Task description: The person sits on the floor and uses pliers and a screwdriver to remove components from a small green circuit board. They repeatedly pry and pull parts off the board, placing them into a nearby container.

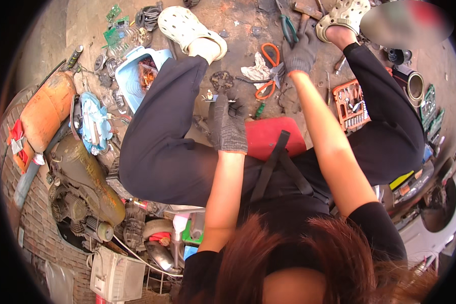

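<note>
I sit on a red stool [268, 136] with my legs apart over a dirty concrete floor. My left hand [227, 121], in a dark grey work glove, is closed on a small metal part [210, 95] just below a round dark metal piece [221, 80] on the floor. My right hand [300, 54], also gloved, reaches forward and rests on the floor beside orange-handled scissors [268, 68] and a crumpled white rag [256, 70]. Whether the right hand grips anything is hidden by the glove.
A light blue plastic tub [131, 76] with copper wire stands at the left, green circuit boards [114, 28] behind it. An orange socket set case [352, 104] lies at right. An orange gas cylinder [43, 114], old motors and scattered hand tools crowd the floor.
</note>
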